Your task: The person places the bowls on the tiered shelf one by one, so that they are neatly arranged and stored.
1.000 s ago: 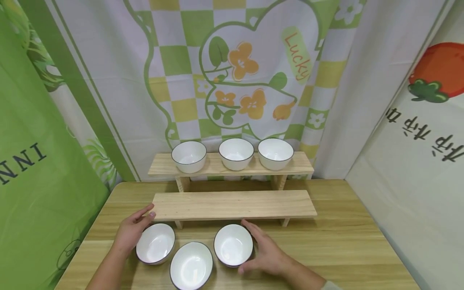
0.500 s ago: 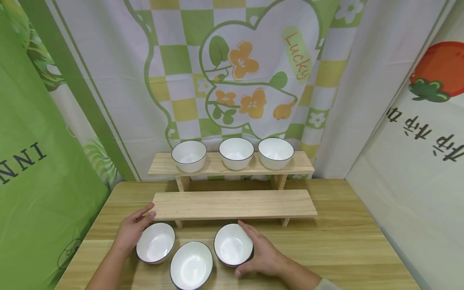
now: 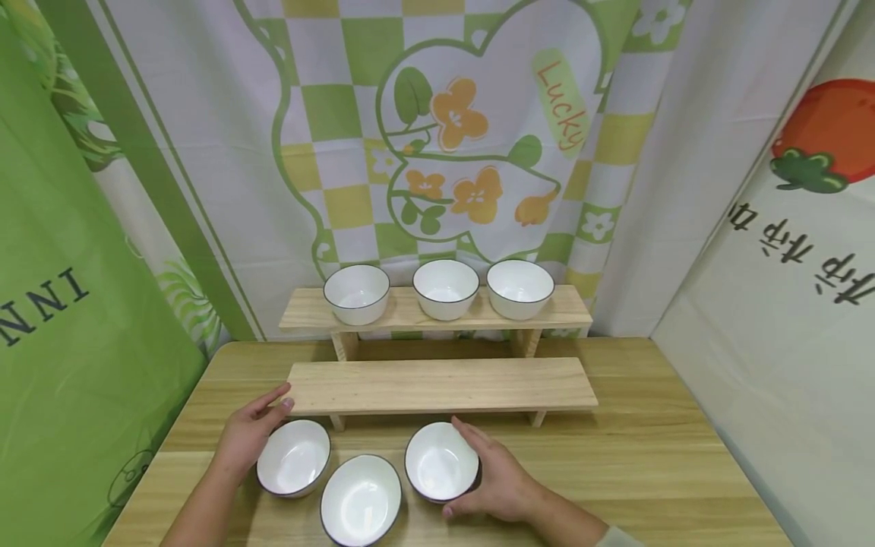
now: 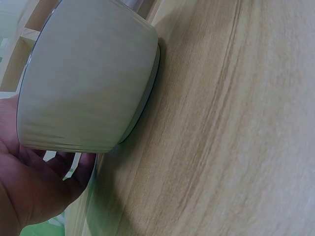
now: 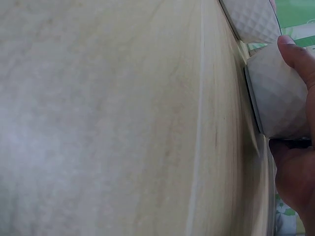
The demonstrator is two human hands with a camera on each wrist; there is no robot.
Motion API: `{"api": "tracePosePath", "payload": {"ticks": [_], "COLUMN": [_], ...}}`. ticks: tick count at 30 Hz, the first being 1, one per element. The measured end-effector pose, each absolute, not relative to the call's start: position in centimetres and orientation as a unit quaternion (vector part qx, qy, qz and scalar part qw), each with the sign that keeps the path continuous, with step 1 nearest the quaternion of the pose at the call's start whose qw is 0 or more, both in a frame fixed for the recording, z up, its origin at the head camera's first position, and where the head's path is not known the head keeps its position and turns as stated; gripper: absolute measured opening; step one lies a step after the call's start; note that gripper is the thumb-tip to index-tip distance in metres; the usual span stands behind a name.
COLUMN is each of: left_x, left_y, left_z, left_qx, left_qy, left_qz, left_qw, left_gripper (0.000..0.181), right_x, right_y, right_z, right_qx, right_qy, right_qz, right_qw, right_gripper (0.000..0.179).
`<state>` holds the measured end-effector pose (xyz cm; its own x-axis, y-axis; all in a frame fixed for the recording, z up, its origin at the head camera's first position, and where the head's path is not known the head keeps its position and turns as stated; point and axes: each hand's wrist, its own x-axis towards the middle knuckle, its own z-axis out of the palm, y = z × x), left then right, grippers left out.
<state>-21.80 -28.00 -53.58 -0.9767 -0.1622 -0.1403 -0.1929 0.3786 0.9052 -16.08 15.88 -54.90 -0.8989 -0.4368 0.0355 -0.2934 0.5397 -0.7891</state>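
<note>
Three white bowls with thin dark rims stand on the table in front of the low shelf. My right hand holds the right bowl from its right side, fingers at the far rim and thumb at the near side. In the right wrist view this bowl shows a faceted outer wall between thumb and fingers. My left hand rests beside the left bowl, its fingertips right at the left end of the lower shelf. The left wrist view shows that bowl's smooth wall partly covering the hand. Between them stands the middle bowl.
Behind the lower shelf, a higher wooden shelf carries three more white bowls: a left one, a middle one and a right one. A printed curtain hangs at the back. The wooden table extends to the right.
My right hand has closed in around the right bowl, its fingers coming further over the far rim. That bowl has shifted very slightly right. My left hand has stayed in place.
</note>
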Motion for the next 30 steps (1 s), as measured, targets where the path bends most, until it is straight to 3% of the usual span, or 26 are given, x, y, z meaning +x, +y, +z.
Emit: {"api": "tracePosePath", "payload": {"ticks": [14, 30], "left_x": [-21.6, -21.6], "left_y": [-27.9, -27.9], "left_z": [-53.3, -53.3], "left_qx": [-0.107, -0.108], "left_qy": [0.835, 0.836], "left_qz": [0.540, 0.538], "left_qw": [0.016, 0.017], "left_gripper": [0.069, 0.069], "right_x": [-15.6, -15.6], "right_y": [17.1, 18.3], "right_z": [-53.7, -52.3], "right_qx": [-0.199, -0.181], "right_qy": [0.871, 0.874], "right_qz": [-0.443, -0.451], "right_qw": [0.074, 0.015], "right_gripper": [0.133, 0.130]}}
